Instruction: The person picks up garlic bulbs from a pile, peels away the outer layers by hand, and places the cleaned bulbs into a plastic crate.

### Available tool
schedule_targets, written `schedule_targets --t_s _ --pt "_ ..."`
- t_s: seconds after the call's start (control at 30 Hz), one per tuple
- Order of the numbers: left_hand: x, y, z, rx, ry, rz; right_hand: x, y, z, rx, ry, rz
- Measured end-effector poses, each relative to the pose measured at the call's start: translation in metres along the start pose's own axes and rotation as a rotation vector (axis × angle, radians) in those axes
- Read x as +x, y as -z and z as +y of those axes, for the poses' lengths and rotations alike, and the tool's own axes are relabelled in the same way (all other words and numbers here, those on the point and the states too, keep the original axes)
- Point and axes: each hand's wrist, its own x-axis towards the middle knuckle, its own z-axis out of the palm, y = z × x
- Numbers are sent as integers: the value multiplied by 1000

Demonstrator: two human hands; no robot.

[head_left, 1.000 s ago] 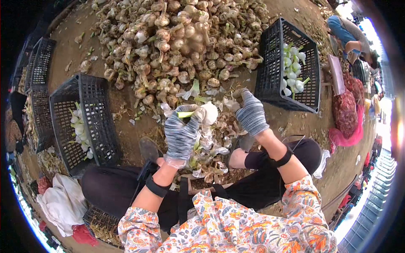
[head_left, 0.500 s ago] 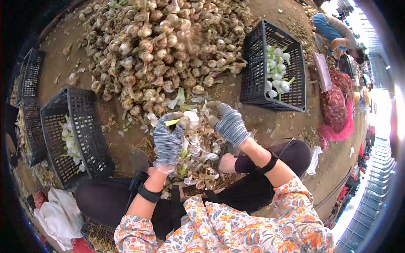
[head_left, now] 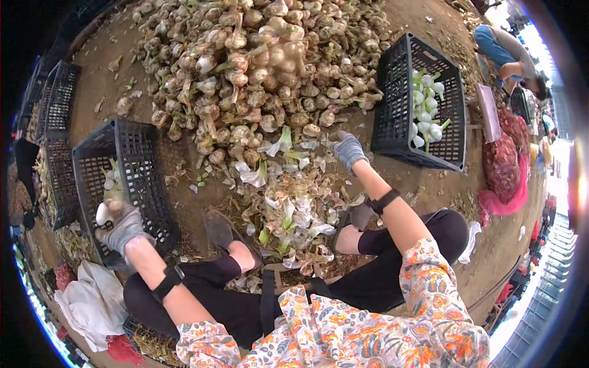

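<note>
At the left crate point(head_left: 144, 178), my left hand point(head_left: 126, 228) in a striped grey glove is over the crate's near side, blurred, with a peeled white garlic bulb point(head_left: 103, 214) at its fingertips. Other peeled bulbs with stems lie inside that crate. My right hand point(head_left: 350, 151), also gloved, reaches to the lower right edge of the big pile of unpeeled garlic point(head_left: 270, 67); its fingers are bent and what they hold, if anything, is too small to name. Loose white and tan skins point(head_left: 294, 211) cover the ground between my feet.
To the right of the pile stands a black crate point(head_left: 451, 156) holding peeled garlic. Beyond it are red mesh sacks point(head_left: 503, 165) and a pink board point(head_left: 488, 113). A person point(head_left: 506, 52) bends over at the upper right. More crates point(head_left: 61, 178) stand at the far left.
My left hand has moved from the middle to the left crate, carrying the white bulb. My right hand has moved away from it, up and right. The view has shifted slightly.
</note>
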Motion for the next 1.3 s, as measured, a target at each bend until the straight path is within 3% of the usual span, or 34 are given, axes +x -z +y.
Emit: schedule_targets --t_s 0.03,0.1,0.13,0.17,0.23,0.27,0.3,0.33,0.4,0.47,0.5,0.53,0.57,0.6,0.67,0.77,0.8,0.87,0.9,0.93,1.0,1.03,1.2,1.27,1.3 --pt "6 6 2 0 -4 5 16 -11 6 -127 21 93" --pt "8 13 3 31 404 -337 41 -22 1 -301 14 159" --pt "11 21 -10 -35 551 -362 52 -29 -1 -304 19 157" --pt "-7 19 -31 92 528 -409 67 -41 5 -319 23 148" --pt "-40 22 -70 181 795 -377 75 -50 -10 -313 -62 33" --pt "-53 27 -90 312 839 -406 91 -64 4 -296 -49 64" --pt "-78 27 -107 526 752 -263 90 -63 -2 -295 -40 67" --pt "-97 31 -126 751 682 -269 81 -60 -9 -294 -35 68" --pt "-112 53 -147 1055 788 -396 46 -58 -39 -276 -15 41" --pt "-113 109 -167 1119 802 -589 4 -53 -60 -307 149 63" --pt "-125 110 -172 1155 849 -650 -21 -52 -64 -359 290 96" --pt "-138 116 -182 1167 883 -545 -46 -47 -72 -290 318 72" --pt "-149 120 -186 1098 879 -620 -73 -38 -81 -219 344 50" --pt "-155 124 -188 1029 875 -696 -102 -24 -93 -274 498 92" --pt "-159 128 -188 1059 833 -812 -138 6 -101 -11 493 8" --pt "-184 97 -169 978 582 -1150 -155 49 -98 670 383 -185" --pt "-193 92 -165 974 577 -1162 -161 57 -100 672 393 -177" --pt "-212 77 -151 945 587 -1254 -173 68 -103 833 201 -300" --pt "-219 73 -147 972 535 -1302 -179 60 -102 805 376 -236" --pt "-224 69 -144 981 534 -1311 -181 59 -101 816 379 -232" --pt "-229 63 -136 1181 229 -1486 -185 59 -103 585 546 -40" --pt "-230 60 -132 1180 219 -1497 -191 62 -107 679 485 -85" --pt "-238 42 -121 1230 278 -1504 -190 65 -102 581 565 -36" --pt "-241 36 -120 1115 682 -1305 -185 69 -99 542 600 -32" --pt "-235 37 -122 1087 703 -1348 -177 71 -93 518 635 -79"
